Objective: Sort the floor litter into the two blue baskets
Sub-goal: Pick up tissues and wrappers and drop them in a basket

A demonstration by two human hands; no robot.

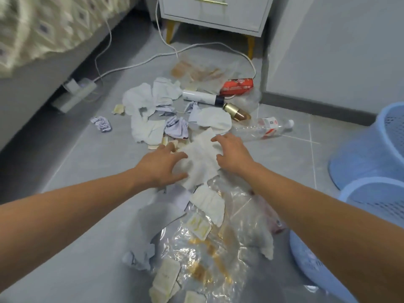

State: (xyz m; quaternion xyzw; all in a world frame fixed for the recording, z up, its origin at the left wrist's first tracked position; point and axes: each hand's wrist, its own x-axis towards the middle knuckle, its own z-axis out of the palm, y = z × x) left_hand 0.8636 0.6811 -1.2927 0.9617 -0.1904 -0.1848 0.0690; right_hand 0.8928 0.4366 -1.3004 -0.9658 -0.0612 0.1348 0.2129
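Litter is strewn down the middle of the grey tiled floor. My left hand (pixel 161 167) and my right hand (pixel 231 153) lie on either side of a crumpled white tissue (pixel 201 160), fingers spread and touching its edges. Beyond it lie more white papers (pixel 140 101), a clear plastic bottle (pixel 265 129), a white tube with a dark cap (pixel 202 97), a gold cap (pixel 236 111) and a red packet (pixel 237 85). Close to me lies a clear plastic bag (pixel 196 265) with torn paper. Two blue baskets stand on the right, one farther (pixel 369 149), one nearer (pixel 349 254).
A bed with a patterned cover (pixel 43 29) runs along the left. A power strip (pixel 76 92) with white cables (pixel 140 62) lies beside it. A white nightstand (pixel 214 14) on gold legs stands at the back, a white wall (pixel 328 51) on the right.
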